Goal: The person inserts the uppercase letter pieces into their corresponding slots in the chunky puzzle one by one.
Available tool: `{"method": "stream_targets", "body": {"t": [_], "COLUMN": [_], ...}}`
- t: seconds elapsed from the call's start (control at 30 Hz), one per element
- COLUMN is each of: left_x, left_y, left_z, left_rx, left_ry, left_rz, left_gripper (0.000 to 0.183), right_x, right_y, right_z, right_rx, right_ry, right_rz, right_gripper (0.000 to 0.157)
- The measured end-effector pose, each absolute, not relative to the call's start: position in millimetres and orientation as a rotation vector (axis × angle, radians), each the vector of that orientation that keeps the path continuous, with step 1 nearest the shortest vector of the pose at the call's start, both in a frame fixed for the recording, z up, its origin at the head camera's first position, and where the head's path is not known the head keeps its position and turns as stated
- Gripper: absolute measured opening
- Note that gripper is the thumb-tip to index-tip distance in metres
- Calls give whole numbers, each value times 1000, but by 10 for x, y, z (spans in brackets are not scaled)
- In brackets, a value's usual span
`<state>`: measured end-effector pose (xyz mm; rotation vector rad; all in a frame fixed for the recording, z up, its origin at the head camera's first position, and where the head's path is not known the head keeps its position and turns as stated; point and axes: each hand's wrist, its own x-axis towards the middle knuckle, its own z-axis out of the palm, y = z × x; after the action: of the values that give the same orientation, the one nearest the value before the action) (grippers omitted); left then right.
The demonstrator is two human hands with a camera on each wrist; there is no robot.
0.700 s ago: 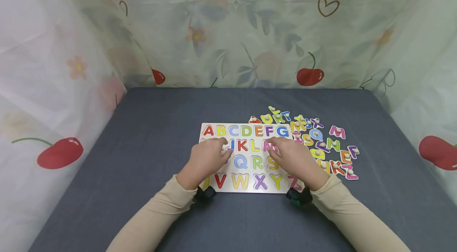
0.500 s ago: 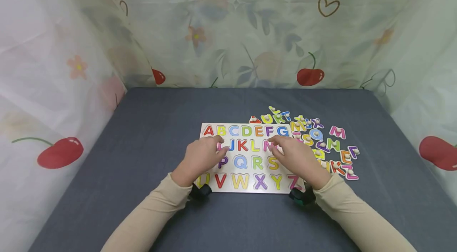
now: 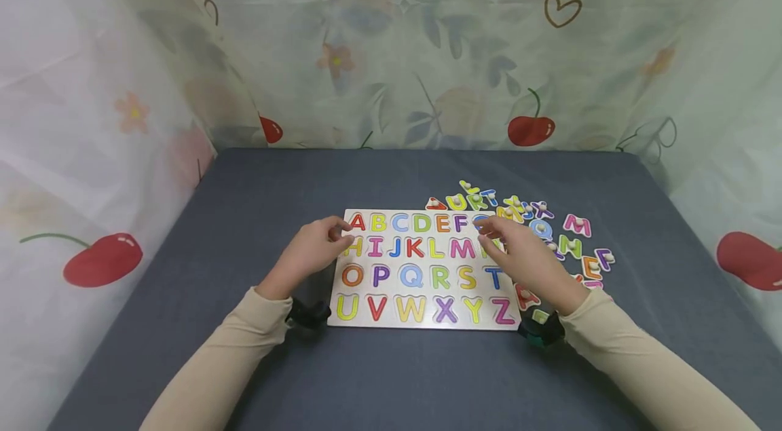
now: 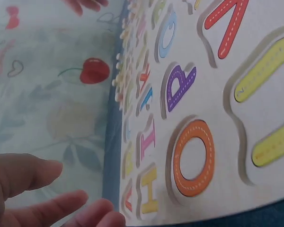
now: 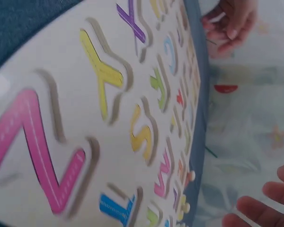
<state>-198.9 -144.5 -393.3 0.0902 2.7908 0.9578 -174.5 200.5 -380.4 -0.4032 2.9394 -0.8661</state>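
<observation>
A white alphabet puzzle board (image 3: 391, 294) lies flat on the table, its letter-shaped recesses from A to Z printed in colours. Over its left edge, near A and H, hovers my left hand (image 3: 311, 248), fingers loosely bent with nothing between them. My right hand (image 3: 522, 253) is above the right edge near G and N, also holding nothing. In the left wrist view the thumb (image 4: 47, 171) and fingers are apart beside the board. The right wrist view shows fingers (image 5: 255, 210) spread, clear of the surface.
Loose knobbed letter pieces lie scattered behind and right of the board, among them a pink M (image 3: 577, 225), a blue Q (image 3: 540, 229) and a purple F (image 3: 604, 259). Some are hidden under my right arm. The dark tablecloth (image 3: 275, 180) reaches a patterned curtain (image 3: 391, 78).
My left hand has moved left, off the middle of the board, uncovering H, I, O and P. The right hand has shifted right, uncovering M and T. The board stays put.
</observation>
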Motion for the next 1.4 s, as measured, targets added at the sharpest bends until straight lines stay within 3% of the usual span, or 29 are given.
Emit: {"method": "stream_targets", "body": {"t": [0.37, 0.67, 1.4], "left_x": [-2025, -1982, -1956], "left_y": [-1687, -1729, -1681], "left_z": [-4108, -4192, -4257], "left_rx": [-118, -192, -240], "left_ry": [2531, 2431, 2354], "left_rz": [1321, 1442, 1467], "left_gripper": [42, 49, 53], "right_x": [-1830, -1690, -1314], "right_y": [2363, 2563, 2806], "right_z": [-3781, -3879, -4120], "right_rx": [-454, -416, -225], "right_ry": [2926, 2923, 2812], "right_rz": [-1133, -1281, -1187], "right_gripper": [42, 49, 39]}}
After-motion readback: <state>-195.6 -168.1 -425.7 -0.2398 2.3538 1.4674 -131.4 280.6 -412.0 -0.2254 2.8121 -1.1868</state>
